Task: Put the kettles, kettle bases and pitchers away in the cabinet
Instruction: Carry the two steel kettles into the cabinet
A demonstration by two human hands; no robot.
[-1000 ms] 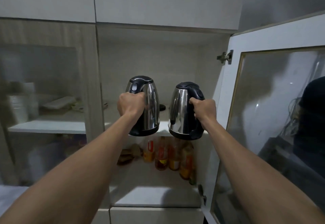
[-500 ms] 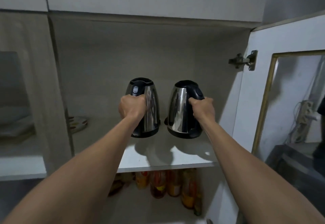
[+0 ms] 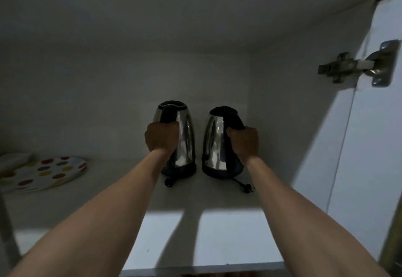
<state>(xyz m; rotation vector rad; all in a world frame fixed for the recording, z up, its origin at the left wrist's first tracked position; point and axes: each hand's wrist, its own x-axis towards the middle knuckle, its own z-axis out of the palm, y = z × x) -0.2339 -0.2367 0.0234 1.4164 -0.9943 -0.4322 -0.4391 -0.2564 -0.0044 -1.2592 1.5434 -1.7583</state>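
Two steel kettles with black lids and handles stand upright, side by side, deep on the white cabinet shelf [image 3: 217, 233]. My left hand [image 3: 162, 136] is closed around the handle of the left kettle [image 3: 185, 137]. My right hand [image 3: 244, 143] grips the handle of the right kettle [image 3: 214, 142]. Each kettle sits on a black base, the left base [image 3: 180, 171] and the right base [image 3: 219, 173]. A black plug [image 3: 247, 187] on a short cord lies on the shelf in front of the right base, and another plug [image 3: 168, 183] lies by the left one.
A plate with coloured dots [image 3: 45, 173] lies at the shelf's left end. The cabinet door [image 3: 374, 146] stands open on the right, held by a metal hinge [image 3: 356, 68]. The cabinet's back wall is just behind the kettles.
Both hands have carried the kettles up and back into the cabinet and set them down at the rear of the shelf. The view has moved closer and higher.
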